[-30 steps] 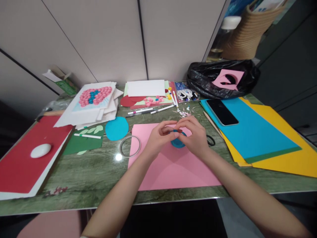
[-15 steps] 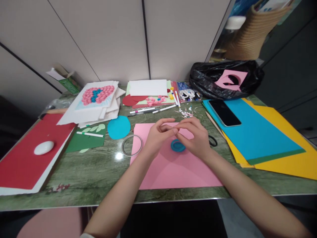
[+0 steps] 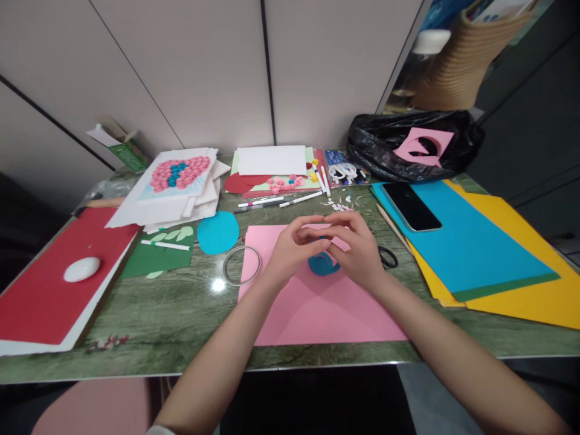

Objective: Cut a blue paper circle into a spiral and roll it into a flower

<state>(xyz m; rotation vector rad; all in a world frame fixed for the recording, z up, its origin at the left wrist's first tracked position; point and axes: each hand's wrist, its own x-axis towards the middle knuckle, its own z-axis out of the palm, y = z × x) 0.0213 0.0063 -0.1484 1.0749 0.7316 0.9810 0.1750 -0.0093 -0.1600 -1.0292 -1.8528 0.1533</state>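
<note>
Pinches the blue paper coil (image 3: pixel 322 264) with curled left hand (image 3: pixel 290 251) and right hand (image 3: pixel 360 254), just over the pink sheet (image 3: pixel 317 314).

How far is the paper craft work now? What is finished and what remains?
Done: a card covered with pink and blue rolls lies on the white stack. In hand: the left hand and the right hand pinch a blue spiral above the pink sheet. Left, probably: the blue disc beside it lies uncut.
</note>
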